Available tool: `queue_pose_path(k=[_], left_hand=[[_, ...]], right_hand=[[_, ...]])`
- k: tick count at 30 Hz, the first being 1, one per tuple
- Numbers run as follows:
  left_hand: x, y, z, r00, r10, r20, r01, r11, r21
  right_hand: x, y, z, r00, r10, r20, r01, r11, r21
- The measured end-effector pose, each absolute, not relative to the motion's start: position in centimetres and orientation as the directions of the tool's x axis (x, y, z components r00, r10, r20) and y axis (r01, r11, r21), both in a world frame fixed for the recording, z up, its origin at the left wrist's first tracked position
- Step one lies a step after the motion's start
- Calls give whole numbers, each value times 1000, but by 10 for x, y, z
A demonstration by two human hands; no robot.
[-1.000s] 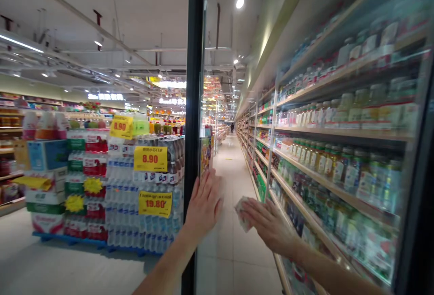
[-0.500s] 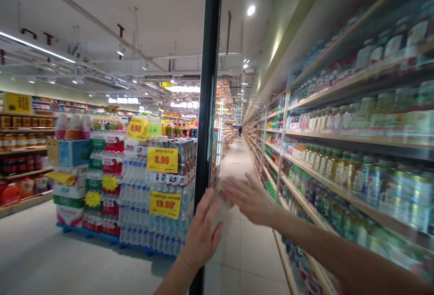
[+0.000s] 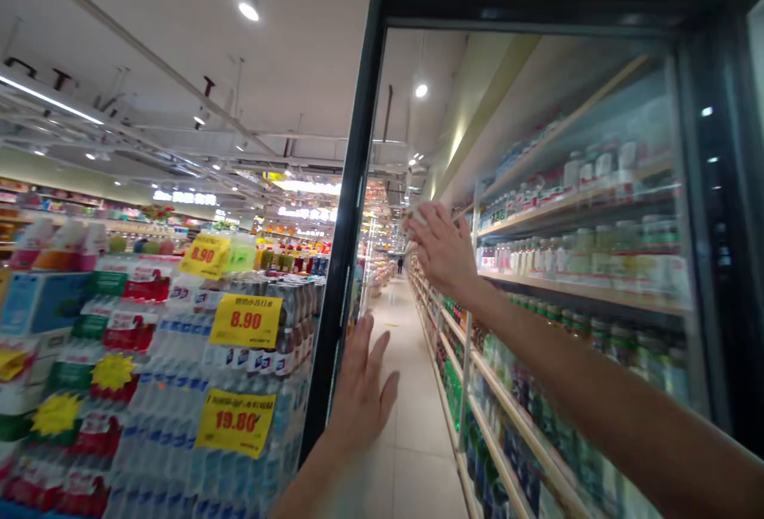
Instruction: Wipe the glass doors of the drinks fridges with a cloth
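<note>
A glass door with a black frame stands swung out in front of me. My left hand is open beside the frame's lower left edge, its fingers spread upward against or close to the glass. Higher up, my right hand lies flat near the pane with its fingers stretched out. A pale, blurred patch shows at its fingertips; whether this is a cloth or a reflection I cannot tell. Shelves of bottles show in the glass behind my right arm.
Left of the door stands a stack of packed bottled drinks with yellow price signs. A long tiled aisle shows through the pane, with a distant person. The door's thick dark side post is at the right.
My right hand has moved up the glass, away from my left hand. The view has shifted so the door's top and right frame now show. My left hand stays near the frame's left edge.
</note>
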State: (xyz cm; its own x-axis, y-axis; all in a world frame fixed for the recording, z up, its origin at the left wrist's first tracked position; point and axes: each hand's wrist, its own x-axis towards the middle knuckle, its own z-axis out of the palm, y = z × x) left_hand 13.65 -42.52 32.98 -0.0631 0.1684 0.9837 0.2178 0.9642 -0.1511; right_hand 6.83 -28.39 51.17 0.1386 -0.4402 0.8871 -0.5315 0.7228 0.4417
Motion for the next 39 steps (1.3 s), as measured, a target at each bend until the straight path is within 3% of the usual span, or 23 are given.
queue_pose_path(k=[3,5,7,10,12,13,14,16,17,18,19,20,22,25,27,31,32,36,39], left_hand=[[124,-417,382,-22,173,985,130,977,-169],[119,-414,406,-5,179,984,33,983,-179],[116,-415,417,14,193,981,-54,980,-192],[115,-418,418,40,218,975,-122,970,-212],[114,-420,416,60,236,970,-133,965,-227],[113,-421,415,69,242,968,-132,964,-231],[113,-421,414,77,246,966,-129,963,-235],[111,-422,415,95,248,964,-122,964,-236],[110,-423,415,103,244,964,-119,965,-232],[109,-424,415,111,244,963,-117,966,-231],[109,-425,416,119,245,962,-116,966,-231],[109,-426,416,122,252,960,-117,964,-238],[110,-429,416,118,275,954,-119,958,-261],[112,-433,416,124,307,944,-114,949,-294],[112,-434,416,138,314,939,-104,948,-302],[113,-433,417,132,298,946,-83,954,-289],[112,-432,417,127,293,948,-79,955,-285],[112,-430,416,96,279,956,-60,960,-274],[110,-431,415,110,276,955,-51,961,-272]], right_hand=[[71,-277,534,175,-500,848,-494,701,514],[66,-263,548,159,-455,876,-490,734,470],[59,-240,567,97,-270,958,-506,816,281],[49,-205,588,-16,163,986,-525,838,-147],[46,-197,585,-24,294,956,-534,804,-261],[46,-199,577,8,243,970,-544,815,-200],[45,-205,568,61,111,992,-549,834,-60],[41,-215,550,181,-318,931,-524,770,364],[38,-215,545,204,-418,885,-510,726,461],[34,-209,543,208,-440,873,-509,714,481],[30,-198,545,200,-361,911,-525,745,411],[25,-181,551,181,-202,963,-550,790,269],[15,-141,566,151,209,966,-610,789,-75],[4,-102,578,167,399,902,-623,752,-217],[-1,-101,570,188,374,908,-619,763,-187],[-5,-102,544,144,24,989,-571,818,63],[-5,-93,541,117,30,993,-554,831,40],[-6,-53,545,97,342,934,-494,832,-253],[-4,-64,540,110,278,954,-483,854,-193]])
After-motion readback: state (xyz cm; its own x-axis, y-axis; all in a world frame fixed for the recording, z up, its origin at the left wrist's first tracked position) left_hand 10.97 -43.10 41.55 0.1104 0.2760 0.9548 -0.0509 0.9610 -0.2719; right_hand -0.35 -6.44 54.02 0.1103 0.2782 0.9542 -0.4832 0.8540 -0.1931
